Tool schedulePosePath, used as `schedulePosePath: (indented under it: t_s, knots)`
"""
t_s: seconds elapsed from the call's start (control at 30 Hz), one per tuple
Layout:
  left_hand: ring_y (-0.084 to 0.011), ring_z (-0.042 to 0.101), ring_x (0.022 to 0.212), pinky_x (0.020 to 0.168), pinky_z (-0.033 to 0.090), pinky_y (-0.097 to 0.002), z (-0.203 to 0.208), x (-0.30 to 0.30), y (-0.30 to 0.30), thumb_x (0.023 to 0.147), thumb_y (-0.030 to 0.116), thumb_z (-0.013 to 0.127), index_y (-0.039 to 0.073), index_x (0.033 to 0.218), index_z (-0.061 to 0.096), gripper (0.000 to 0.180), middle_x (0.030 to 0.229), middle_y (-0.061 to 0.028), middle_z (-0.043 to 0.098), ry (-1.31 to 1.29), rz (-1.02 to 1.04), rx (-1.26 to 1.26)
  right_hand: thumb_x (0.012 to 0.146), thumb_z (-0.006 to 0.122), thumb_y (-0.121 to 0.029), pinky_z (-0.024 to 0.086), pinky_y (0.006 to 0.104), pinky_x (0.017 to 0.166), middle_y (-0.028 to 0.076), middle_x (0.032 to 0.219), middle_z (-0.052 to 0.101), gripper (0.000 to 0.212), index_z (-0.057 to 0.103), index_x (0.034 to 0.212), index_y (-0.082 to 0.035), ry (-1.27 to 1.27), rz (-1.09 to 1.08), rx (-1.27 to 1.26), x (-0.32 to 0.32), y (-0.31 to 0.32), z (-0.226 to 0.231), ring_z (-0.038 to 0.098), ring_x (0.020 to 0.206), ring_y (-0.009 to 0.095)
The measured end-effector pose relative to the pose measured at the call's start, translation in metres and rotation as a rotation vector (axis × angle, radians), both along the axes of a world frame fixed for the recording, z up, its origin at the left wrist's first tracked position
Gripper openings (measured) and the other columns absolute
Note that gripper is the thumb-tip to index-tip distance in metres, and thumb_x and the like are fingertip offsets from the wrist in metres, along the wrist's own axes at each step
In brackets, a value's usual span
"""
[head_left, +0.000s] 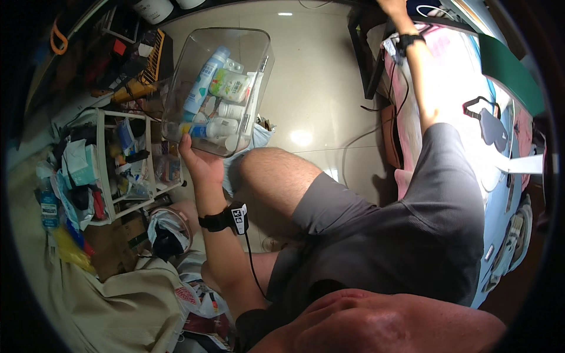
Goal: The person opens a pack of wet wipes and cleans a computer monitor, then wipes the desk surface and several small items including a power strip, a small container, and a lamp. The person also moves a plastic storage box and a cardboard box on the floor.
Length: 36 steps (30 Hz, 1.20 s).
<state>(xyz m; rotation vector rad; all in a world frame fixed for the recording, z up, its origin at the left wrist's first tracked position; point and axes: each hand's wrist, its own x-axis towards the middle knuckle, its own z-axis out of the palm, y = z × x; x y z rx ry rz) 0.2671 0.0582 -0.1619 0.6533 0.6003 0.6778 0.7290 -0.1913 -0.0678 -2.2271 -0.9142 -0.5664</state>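
My left hand point(203, 167) grips the near end of a clear plastic storage bin point(235, 39), its thumb up against the outer wall and its other fingers hidden beneath. The bin is tilted and held over the floor. Inside lie a blue-and-white bottle point(206, 80), a white-and-green soft pack point(229, 85), a white bottle point(222, 127) and several smaller containers. My right hand point(395, 7) reaches far forward to the top edge, beside the bed's far end. Its fingers are cut off there, so what it touches cannot be seen.
A white-framed shelf cart point(101, 167) crammed with packages stands at left, near a small waste bin point(187, 229). Beige cloth point(118, 306) lies below. On the right is a bed point(438, 70) with an eye mask point(493, 129). Black cables point(406, 88) hang by a dark metal frame point(369, 88).
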Motion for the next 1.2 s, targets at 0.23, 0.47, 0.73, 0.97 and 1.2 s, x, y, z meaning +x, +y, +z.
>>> schedulePosePath:
  t_s: [0.23,0.47,0.73,0.97,1.2]
  knots:
    - [-0.0321,0.045,0.138,0.113,0.036,-0.0552,-0.015,-0.006,-0.021,0.088,0.052,0.066,0.009,0.151,0.04,0.08,0.151,-0.0103,0.047,0.011,0.11,-0.138,0.086,0.076,-0.049,0.055,0.0412,0.084,0.02,0.119,0.066,0.073,0.056,0.13,0.005,0.37,0.179,-0.042,0.003,0.009,-0.053,0.064,0.105,0.029]
    - [-0.0326,0.048,0.136,0.113,0.037,-0.0555,-0.021,0.006,-0.029,0.092,0.051,0.06,0.008,0.15,0.041,0.074,0.149,-0.0127,0.05,0.056,0.079,-0.104,0.086,0.077,-0.045,0.055,0.0397,0.081,0.016,0.114,0.068,0.064,0.058,0.126,0.002,0.382,0.176,0.198,0.01,0.01,-0.073,0.066,0.098,0.027]
    - [-0.0315,0.047,0.138,0.11,0.041,-0.0532,-0.006,0.055,-0.056,0.092,0.052,0.058,0.006,0.151,0.039,0.078,0.152,-0.013,0.048,0.069,-0.087,-0.076,0.087,0.078,-0.039,0.055,0.0381,0.077,0.012,0.108,0.071,0.055,0.061,0.121,0.0,0.065,-0.082,0.469,0.034,0.046,-0.111,0.068,0.091,0.023]
    - [-0.0297,0.047,0.139,0.112,0.042,-0.0476,-0.003,0.057,-0.076,0.092,0.052,0.058,0.003,0.152,0.038,0.08,0.152,-0.0142,0.047,0.106,-0.218,0.03,0.087,0.077,-0.038,0.055,0.041,0.076,0.015,0.106,0.071,0.049,0.064,0.115,0.0,-0.054,0.007,0.173,0.056,0.034,-0.084,0.069,0.091,0.026]
    - [-0.0306,0.049,0.137,0.111,0.043,-0.0482,-0.006,0.059,-0.088,0.092,0.052,0.058,0.002,0.152,0.038,0.08,0.152,-0.0152,0.047,0.062,-0.233,-0.033,0.087,0.076,-0.038,0.055,0.0415,0.076,0.016,0.106,0.071,0.049,0.064,0.116,-0.001,0.154,0.072,0.114,0.032,0.0,-0.064,0.068,0.09,0.026]
